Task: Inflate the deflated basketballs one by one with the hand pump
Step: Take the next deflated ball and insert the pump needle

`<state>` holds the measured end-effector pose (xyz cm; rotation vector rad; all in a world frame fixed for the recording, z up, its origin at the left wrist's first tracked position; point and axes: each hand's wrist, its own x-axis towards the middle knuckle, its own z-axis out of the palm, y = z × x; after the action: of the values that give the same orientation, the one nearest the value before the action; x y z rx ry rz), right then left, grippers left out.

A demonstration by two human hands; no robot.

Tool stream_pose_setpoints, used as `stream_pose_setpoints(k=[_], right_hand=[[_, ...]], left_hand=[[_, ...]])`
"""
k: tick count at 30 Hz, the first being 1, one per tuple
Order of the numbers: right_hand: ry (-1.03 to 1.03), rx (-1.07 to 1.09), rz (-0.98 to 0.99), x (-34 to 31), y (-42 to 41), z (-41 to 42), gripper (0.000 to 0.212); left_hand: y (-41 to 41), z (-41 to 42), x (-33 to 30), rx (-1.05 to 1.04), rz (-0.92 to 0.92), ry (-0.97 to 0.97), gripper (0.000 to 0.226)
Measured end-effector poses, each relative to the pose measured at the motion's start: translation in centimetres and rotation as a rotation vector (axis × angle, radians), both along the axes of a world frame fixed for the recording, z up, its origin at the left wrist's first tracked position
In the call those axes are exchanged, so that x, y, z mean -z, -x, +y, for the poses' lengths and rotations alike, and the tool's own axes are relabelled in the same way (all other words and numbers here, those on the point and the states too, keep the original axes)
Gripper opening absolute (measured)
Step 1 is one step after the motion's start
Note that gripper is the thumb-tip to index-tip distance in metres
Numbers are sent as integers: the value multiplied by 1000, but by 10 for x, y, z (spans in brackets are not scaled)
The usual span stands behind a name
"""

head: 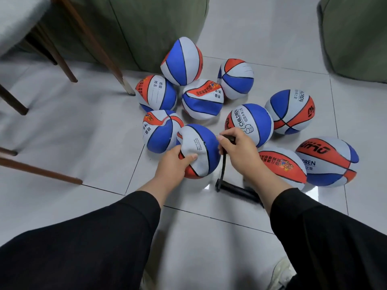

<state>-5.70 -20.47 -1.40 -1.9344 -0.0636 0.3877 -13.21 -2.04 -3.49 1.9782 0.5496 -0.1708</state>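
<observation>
The person's left hand (177,162) grips a crumpled, deflated basketball (199,150) near the middle of the view, thumb pressed across its grey panel and the other fingers hidden beneath it. The right hand (237,150) is curled around the black hose end (229,139) of the hand pump, holding it at the ball's 3 o'clock side; the needle tip is too small and blurred to tell whether it is in the valve. The hose (223,166) drops from that fist toward 6 o'clock to the pump body (237,191), which lies on the floor tiles (104,143); its far end is hidden behind the right forearm.

Nine more basketballs ring the held one from 10 o'clock round to 4 o'clock. The dented ball (162,130) at 10 o'clock touches it. The rounder ball (250,124) at 2 o'clock is partly covered by the right hand. The ball (282,166) at 4 o'clock is partly hidden behind the right wrist, with another ball (327,162) just beside it.

Black sleeves (94,237) fill the lower frame. A pale shoe (281,273) at 5 o'clock is cut off by the right sleeve. Wooden chair legs (92,40) run off the frame's left and top edges, and green upholstery (146,28) at 12 o'clock is cropped.
</observation>
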Motion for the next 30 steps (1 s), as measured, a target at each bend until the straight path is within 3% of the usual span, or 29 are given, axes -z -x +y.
stream_pose_setpoints(k=[6,17,30], right_hand=[[-7,-12,-27,5,1,14,25],[9,-28,-43,0,-3,16,26],[216,-151,-72,0,-7,11,23]], left_hand=[[-9,1,2,30,-77,-87,31],[-6,-6,-4,39,-85,-89,28],[-7,-9,-5,70,-59,-157,32]])
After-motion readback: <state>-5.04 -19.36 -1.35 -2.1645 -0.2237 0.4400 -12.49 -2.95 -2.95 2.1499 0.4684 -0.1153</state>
